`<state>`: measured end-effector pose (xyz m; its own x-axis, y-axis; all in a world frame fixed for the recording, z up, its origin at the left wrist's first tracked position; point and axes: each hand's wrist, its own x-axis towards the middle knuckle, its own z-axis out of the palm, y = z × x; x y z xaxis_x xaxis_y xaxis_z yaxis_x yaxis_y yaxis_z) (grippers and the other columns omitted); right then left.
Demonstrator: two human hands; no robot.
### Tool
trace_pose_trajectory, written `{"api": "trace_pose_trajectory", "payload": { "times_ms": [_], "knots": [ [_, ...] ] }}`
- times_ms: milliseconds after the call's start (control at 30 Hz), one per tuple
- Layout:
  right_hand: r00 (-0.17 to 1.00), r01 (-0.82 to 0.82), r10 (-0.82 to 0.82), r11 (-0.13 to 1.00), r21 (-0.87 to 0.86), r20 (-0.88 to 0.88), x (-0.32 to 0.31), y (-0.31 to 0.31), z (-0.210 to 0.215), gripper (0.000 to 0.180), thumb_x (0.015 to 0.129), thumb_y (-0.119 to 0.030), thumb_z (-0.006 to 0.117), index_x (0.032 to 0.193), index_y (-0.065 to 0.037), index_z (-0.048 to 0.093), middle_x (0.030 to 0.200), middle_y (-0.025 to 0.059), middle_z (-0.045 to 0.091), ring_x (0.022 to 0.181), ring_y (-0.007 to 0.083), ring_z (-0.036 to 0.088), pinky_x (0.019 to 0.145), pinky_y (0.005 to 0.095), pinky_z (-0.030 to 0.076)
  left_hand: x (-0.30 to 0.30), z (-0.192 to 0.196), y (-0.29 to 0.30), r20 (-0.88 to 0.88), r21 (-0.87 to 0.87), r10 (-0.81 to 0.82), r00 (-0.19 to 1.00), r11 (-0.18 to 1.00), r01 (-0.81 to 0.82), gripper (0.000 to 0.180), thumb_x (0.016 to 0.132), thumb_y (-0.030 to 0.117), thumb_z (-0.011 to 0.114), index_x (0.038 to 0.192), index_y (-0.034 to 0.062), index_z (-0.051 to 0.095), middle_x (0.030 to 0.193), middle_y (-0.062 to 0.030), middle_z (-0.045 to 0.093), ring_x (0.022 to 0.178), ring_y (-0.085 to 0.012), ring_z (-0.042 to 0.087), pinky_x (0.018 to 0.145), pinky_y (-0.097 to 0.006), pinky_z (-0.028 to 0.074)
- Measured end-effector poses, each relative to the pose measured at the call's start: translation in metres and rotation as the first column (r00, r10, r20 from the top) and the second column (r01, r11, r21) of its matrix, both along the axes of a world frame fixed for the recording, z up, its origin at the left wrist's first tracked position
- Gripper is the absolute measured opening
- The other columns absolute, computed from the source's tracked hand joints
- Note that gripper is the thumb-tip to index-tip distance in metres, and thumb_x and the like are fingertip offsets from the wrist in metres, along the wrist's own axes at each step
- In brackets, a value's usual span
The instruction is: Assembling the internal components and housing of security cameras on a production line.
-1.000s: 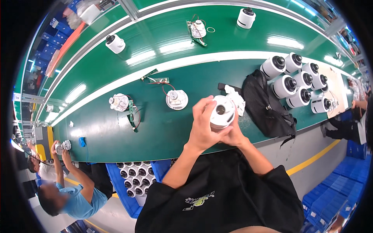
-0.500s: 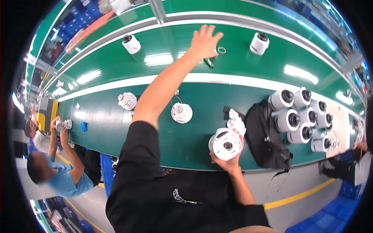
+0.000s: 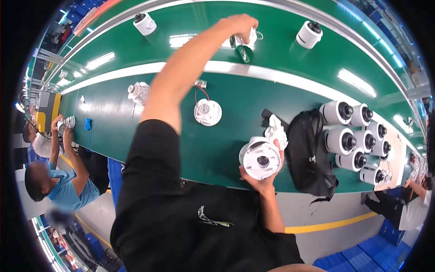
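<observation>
My left hand [image 3: 244, 26] reaches far out over the raised green shelf. Its fingers are closed on a small white part [image 3: 249, 40], mostly covered by the hand. Right below it is a small green circuit board [image 3: 244, 54], and a pale ring [image 3: 259, 35] shows beside it. My right hand [image 3: 262, 182] grips a white round camera housing [image 3: 259, 167] near the bench's front edge, its open end with a dark central hole facing up. Crumpled white cloth [image 3: 275, 131] touches the right fingers. Left of the housing lies a round white camera base [image 3: 208, 112] with a red wire.
Several white cameras [image 3: 340, 140] stand at the right, beyond a black bag [image 3: 307, 154]. Single cameras stand on the shelf at left [image 3: 145, 25] and right [image 3: 309, 35]. Another white assembly [image 3: 138, 93] lies by my left arm. A co-worker [image 3: 68, 181] works at far left.
My left hand has gone from spread fingers to closed on the white part. The view has shifted, and the right hand still holds the housing.
</observation>
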<state>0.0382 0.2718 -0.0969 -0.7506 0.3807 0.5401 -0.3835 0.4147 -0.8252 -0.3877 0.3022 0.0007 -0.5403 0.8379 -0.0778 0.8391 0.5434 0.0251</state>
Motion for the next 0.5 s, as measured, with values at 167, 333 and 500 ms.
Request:
{"api": "trace_pose_trajectory", "payload": {
  "times_ms": [167,333,500],
  "knots": [
    [0.993,-0.045,0.049,0.998,0.045,-0.104,-0.001,-0.002,-0.015,0.122,0.061,-0.015,0.085,0.145,-0.011,-0.003,0.146,0.0286,0.016,0.120,0.0371,0.047,0.099,0.0464,0.041,0.092,0.043,-0.045,0.113,-0.024,-0.283,0.952,0.957,0.288,0.064,0.057,0.023,0.077,0.115,0.0101,0.055,0.108,-0.0120,0.059,0.099,-0.0302,0.059,0.078,-0.040,0.050],
    [0.992,-0.032,0.047,0.990,0.135,-0.114,0.005,-0.002,-0.020,0.124,0.059,-0.016,0.087,0.145,-0.010,-0.002,0.145,0.0291,0.019,0.126,0.0390,0.040,0.104,0.0486,0.034,0.158,0.015,-0.074,0.079,-0.094,-0.272,0.959,0.956,0.279,0.057,0.057,0.024,0.078,0.110,0.0133,0.057,0.099,-0.0096,0.060,0.091,-0.0297,0.063,0.069,-0.042,0.053],
    [0.999,0.039,-0.039,0.998,0.057,0.012,0.024,-0.004,-0.022,0.122,0.059,-0.016,0.086,0.144,-0.009,0.000,0.145,0.0270,0.022,0.122,0.0360,0.044,0.101,0.0475,0.038,0.186,-0.010,-0.069,0.044,-0.157,-0.233,0.971,0.959,0.237,0.053,0.059,0.022,0.077,0.106,0.0103,0.056,0.102,-0.0109,0.059,0.091,-0.0297,0.064,0.067,-0.043,0.053]
  ]
}}
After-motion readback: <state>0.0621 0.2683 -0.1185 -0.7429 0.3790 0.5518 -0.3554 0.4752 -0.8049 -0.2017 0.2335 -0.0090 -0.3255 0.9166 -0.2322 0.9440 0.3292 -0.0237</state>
